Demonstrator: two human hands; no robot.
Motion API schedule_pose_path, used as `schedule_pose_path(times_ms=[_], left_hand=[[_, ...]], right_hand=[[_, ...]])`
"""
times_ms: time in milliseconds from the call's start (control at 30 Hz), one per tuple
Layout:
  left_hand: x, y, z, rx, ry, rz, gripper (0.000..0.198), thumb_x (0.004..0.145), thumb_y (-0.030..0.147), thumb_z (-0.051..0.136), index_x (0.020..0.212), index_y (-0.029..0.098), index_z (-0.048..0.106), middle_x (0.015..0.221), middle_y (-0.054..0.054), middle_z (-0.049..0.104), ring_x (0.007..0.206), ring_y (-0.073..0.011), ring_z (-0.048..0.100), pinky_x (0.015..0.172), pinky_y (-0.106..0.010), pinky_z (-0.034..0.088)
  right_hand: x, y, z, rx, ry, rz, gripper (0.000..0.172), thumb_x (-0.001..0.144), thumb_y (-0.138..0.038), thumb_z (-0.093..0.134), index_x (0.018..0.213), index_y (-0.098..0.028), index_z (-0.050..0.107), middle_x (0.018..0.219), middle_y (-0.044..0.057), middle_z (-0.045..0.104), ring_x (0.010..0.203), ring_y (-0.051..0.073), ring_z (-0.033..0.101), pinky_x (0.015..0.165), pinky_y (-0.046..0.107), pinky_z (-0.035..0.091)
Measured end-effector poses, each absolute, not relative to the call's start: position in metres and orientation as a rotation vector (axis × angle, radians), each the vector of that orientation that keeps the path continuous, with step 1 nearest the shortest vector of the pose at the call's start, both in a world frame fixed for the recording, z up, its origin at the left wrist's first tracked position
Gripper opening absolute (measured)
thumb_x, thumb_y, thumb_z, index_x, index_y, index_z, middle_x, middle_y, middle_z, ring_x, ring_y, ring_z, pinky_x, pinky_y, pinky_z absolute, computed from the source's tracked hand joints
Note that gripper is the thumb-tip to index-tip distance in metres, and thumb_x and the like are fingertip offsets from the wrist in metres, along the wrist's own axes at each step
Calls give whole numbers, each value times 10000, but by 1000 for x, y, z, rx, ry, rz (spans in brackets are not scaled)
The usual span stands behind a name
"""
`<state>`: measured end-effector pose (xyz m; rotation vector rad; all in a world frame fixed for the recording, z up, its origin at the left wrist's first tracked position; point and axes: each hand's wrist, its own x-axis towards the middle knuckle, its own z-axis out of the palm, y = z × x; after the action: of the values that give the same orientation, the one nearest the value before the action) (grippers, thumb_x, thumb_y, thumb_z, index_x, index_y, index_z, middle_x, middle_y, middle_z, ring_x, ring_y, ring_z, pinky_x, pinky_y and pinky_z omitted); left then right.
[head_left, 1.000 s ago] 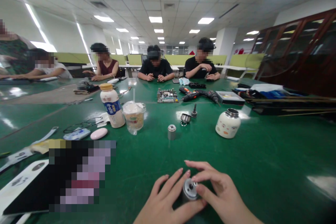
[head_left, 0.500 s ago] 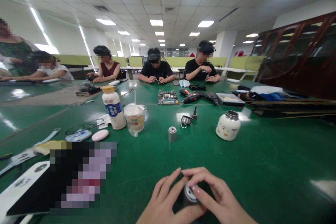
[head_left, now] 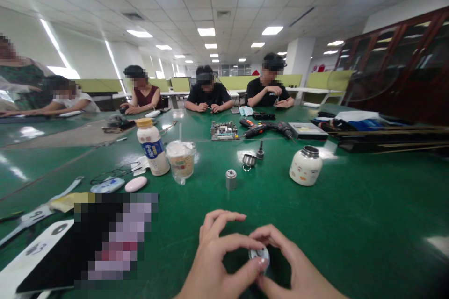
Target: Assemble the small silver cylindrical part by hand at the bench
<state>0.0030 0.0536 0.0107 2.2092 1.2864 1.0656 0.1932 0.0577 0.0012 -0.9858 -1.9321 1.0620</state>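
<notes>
Close in front of me, a small silver motor point(head_left: 258, 256) sits between both hands, its round end face turned up. My left hand point(head_left: 220, 254) pinches at its top with thumb and index finger, while the other fingers stretch forward. From the right side, my right hand point(head_left: 286, 257) curls its fingers and thumb round the can. The lower body of this motor is hidden by the fingers. A second small motor point(head_left: 230, 180) stands upright on the green table point(head_left: 336, 229), farther from me.
Beyond stand a metal cup with a ring point(head_left: 249, 161), a cream bottle point(head_left: 306, 167), a plastic drink cup point(head_left: 181, 163) and a yellow-capped bottle point(head_left: 153, 148). Power drills point(head_left: 259, 129) and a circuit board point(head_left: 224, 131) lie farther back. At left is a tablet-like dark panel point(head_left: 56, 257). Co-workers sit opposite.
My left thumb and index finger have moved onto the motor's top, and its other fingers have lifted. My right thumb has slid from the top to the near side.
</notes>
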Motion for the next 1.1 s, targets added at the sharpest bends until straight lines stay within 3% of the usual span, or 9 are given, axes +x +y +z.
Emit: schedule_pose_path(times_ms=[100,267,467,667,967,1033,1100], left_hand=[[1,55,8,2180,1288,1103,168,806,241,767,883,389,790,1169,-31,646,1160,-313,491,967,-559,452],[-11,69,7,2214,1476,1203,137,840,256,752,895,374,795,1178,-41,646,1179,-325,466,990,-611,406],[-21,83,-5,2306,1727,940,142,766,255,824,784,396,810,1198,-42,642,1156,-369,485,898,-641,431],[-11,66,11,2302,1484,1287,149,826,253,767,885,386,797,1204,-37,617,1190,-338,434,978,-615,415],[1,53,9,2389,1318,1108,195,858,253,712,920,428,774,1269,-25,603,1238,-352,437,984,-638,411],[-2,53,4,2377,1300,1113,232,880,246,666,1039,397,742,1355,-40,558,1263,-341,440,1001,-603,419],[-5,53,-4,2344,1301,1114,419,865,315,678,1277,351,613,1453,-80,484,1290,-345,438,1015,-580,423]], right_hand=[[191,58,0,-1036,-1960,1035,258,727,-117,644,965,-209,606,925,26,678,872,216,658,802,322,515],[193,59,-1,-1110,-1964,1033,269,703,-145,716,941,-205,605,904,14,694,870,217,660,802,310,498],[193,59,-1,-1114,-1975,1012,280,702,-169,738,949,-202,611,917,20,698,871,221,665,795,306,490],[193,60,-5,-1095,-1968,987,251,702,-164,742,906,-206,602,879,2,681,835,203,650,762,282,489],[191,60,-4,-1060,-1972,1004,232,693,-135,706,893,-204,612,867,5,676,823,201,652,752,291,506],[193,59,-4,-1038,-1970,998,290,678,-118,697,942,-204,613,910,25,688,855,215,662,774,308,526],[197,58,-4,-965,-1937,950,414,679,-101,665,1074,-204,596,1022,65,693,947,240,669,850,344,535]])
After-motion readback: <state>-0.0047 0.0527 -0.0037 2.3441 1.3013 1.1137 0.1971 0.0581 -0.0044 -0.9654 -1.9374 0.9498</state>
